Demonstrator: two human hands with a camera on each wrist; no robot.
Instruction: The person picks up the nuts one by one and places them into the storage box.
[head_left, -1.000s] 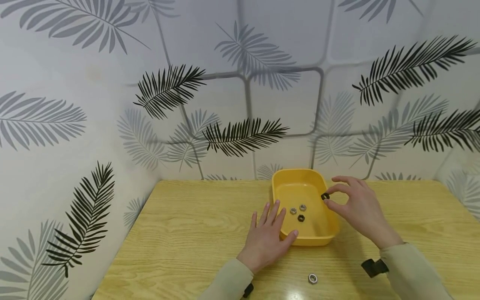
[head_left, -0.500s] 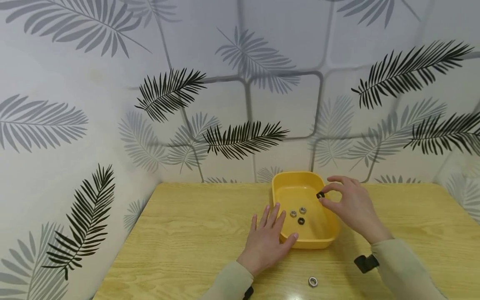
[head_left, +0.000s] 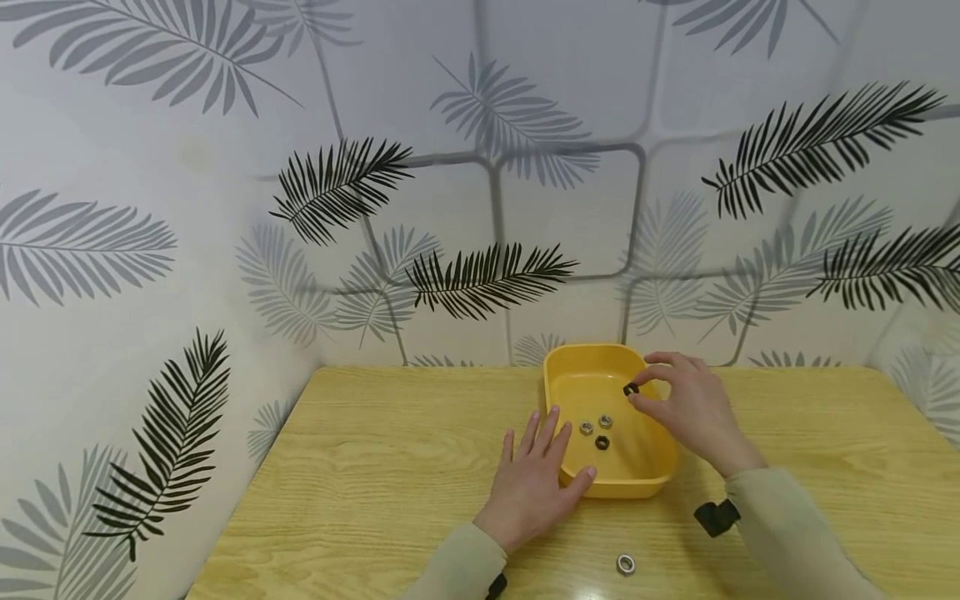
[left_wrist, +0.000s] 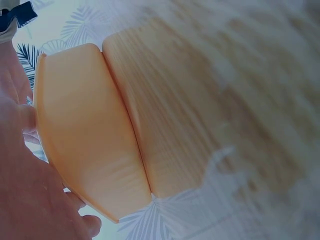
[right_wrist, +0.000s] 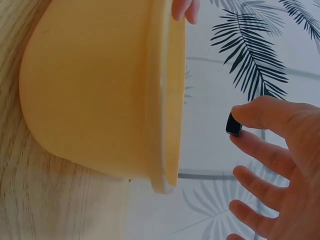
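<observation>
Between thumb and index finger, my right hand (head_left: pixel 693 408) pinches a black nut (head_left: pixel 631 389) above the yellow tray (head_left: pixel 622 486). In the right wrist view the same black nut (right_wrist: pixel 233 124) is seen edge-on, higher than the tray's rim (right_wrist: pixel 159 100). Fingers spread, my left hand (head_left: pixel 528 487) rests on the tray's near-left rim. Inside the tray lie two silver nuts, one silver nut (head_left: pixel 587 427) left of the other silver nut (head_left: pixel 605 422), and a second black nut (head_left: pixel 602 442) just in front of them.
A single silver nut (head_left: pixel 626 564) lies on the wooden table (head_left: pixel 360 483) in front of the tray. Behind the table rises a wall (head_left: pixel 450 208) patterned with leaves. A black strap piece (head_left: pixel 717 517) hangs at the right sleeve.
My right hand has moved left with the black nut, from the tray's right rim to farther over its inside. The left hand, the tray and the other nuts stay in place.
</observation>
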